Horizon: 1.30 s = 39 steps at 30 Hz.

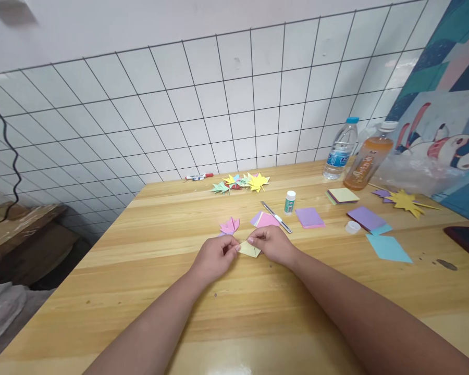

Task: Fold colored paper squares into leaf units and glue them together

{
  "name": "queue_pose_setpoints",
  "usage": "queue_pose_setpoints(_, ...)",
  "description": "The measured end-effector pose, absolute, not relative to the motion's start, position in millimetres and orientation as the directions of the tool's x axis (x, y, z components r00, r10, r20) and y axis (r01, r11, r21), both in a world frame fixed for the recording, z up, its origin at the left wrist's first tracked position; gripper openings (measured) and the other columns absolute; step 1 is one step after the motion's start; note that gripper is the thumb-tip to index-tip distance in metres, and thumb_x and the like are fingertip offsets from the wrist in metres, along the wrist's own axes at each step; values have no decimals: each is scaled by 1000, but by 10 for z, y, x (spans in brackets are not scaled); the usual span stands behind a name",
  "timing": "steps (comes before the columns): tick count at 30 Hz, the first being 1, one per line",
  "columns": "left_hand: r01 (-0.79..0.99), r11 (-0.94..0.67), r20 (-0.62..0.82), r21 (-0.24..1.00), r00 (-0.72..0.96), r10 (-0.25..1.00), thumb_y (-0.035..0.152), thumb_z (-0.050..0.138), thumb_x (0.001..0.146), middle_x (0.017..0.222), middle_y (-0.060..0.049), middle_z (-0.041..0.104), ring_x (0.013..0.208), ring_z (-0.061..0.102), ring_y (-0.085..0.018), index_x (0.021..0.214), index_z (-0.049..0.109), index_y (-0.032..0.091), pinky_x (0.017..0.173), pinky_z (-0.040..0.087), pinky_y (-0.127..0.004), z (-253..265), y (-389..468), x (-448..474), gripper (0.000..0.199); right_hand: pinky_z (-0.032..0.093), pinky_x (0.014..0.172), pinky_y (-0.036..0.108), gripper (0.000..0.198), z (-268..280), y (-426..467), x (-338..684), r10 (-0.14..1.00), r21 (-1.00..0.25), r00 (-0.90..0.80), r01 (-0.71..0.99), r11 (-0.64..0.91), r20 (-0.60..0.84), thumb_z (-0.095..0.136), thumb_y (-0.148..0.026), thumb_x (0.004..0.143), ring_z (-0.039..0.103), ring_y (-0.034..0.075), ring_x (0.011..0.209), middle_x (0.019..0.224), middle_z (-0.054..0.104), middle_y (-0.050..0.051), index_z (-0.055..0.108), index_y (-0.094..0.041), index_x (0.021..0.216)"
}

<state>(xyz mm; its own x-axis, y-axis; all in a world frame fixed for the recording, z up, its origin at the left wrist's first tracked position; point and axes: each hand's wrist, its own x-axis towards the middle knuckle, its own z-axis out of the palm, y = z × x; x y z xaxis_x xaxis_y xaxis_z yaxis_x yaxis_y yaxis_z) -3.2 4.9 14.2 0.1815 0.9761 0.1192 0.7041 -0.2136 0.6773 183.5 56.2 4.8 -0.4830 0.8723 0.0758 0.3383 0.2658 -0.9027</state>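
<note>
Between both hands is a small piece of pale yellow folded paper (250, 249), held just over the wooden table. My left hand (217, 255) pinches its left corner between thumb and finger. On the upper right edge, my right hand (274, 244) is closed on the same paper. Just beyond the left hand lies a pink folded paper piece (230, 225). Past the right hand are a stack of pink paper squares (267, 219) and a cutter knife (277, 217) lying on it. A white-capped glue stick (289, 203) stands upright behind the knife.
Purple squares (310, 217), blue paper (389, 247), a small white cap (352, 227) and a yellow paper star (406, 202) lie to the right. A water bottle (341, 149) and an orange drink bottle (369, 159) stand near the tiled wall. Folded paper stars (258, 182) and markers (199, 177) lie along the back.
</note>
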Motion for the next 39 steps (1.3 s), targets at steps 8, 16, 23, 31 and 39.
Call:
queue_pose_setpoints(8,533,-137,110,835,82,991,35,53,79,64,-1,66,60,57,-15,69,61,18,59,41,-24,121,78,-31,21,42,47,20,32,73,537,1827,880,-958,-473,273,91,-51,59,-40,75,57,12,57,70,64,2,64,-18,98)
queue_pose_setpoints(16,494,-124,81,861,108,991,38,55,78,64,0,65,59,56,-15,73,63,18,56,39,-23,125,66,-6,22,37,44,19,20,20,577,1840,881,-945,-472,301,129,-30,57,-35,75,50,10,50,57,56,-2,64,-17,82)
queue_pose_setpoints(23,447,-103,74,888,80,994,37,57,75,58,2,57,53,48,-12,68,62,17,52,35,-22,114,62,8,22,33,45,19,18,17,543,1795,885,-951,-463,246,186,53,59,-34,74,48,9,51,60,54,-3,61,-18,82)
queue_pose_setpoints(31,502,-143,113,853,91,989,38,57,76,59,2,56,53,47,-11,68,62,17,51,34,-21,82,34,31,23,32,47,20,20,17,527,1770,895,-949,-438,244,202,78,60,-38,74,45,10,52,59,53,-2,63,-18,77)
queue_pose_setpoints(39,395,-133,120,909,59,991,39,59,77,61,1,57,56,50,-12,72,61,17,55,38,-21,112,35,17,23,33,46,19,18,106,453,1763,876,-953,-480,243,181,44,60,-34,74,43,9,51,57,47,-5,61,-20,85)
